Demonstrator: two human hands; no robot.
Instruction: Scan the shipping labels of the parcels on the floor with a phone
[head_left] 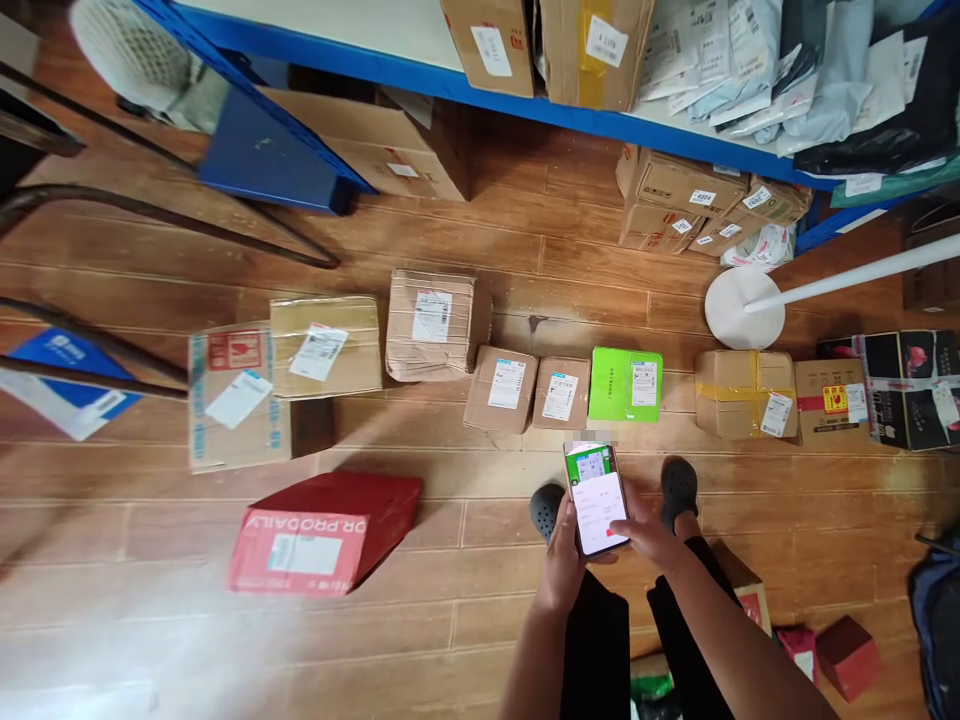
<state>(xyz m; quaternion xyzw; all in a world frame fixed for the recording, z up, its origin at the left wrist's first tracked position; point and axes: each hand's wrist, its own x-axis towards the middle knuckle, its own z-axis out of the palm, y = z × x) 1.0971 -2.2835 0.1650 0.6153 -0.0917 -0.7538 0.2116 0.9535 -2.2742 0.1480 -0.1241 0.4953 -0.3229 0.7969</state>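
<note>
My left hand (pixel 561 560) and my right hand (pixel 651 535) both hold a smartphone (pixel 596 497) above my feet. Its screen shows a camera picture of a green parcel at the top and a white form below. My right thumb rests on the lower screen. Straight ahead on the wooden floor lies a bright green box (pixel 625 384) with a white label, in a row of cardboard parcels. Two small brown boxes (pixel 501 388) lie just left of it.
A red box (pixel 324 533) lies on the floor at the left. More parcels stretch left and right in the row. Blue shelving (pixel 420 75) with boxes and mail bags stands behind. A white lamp base (pixel 744 306) and a chair frame (pixel 150 215) stand on the floor.
</note>
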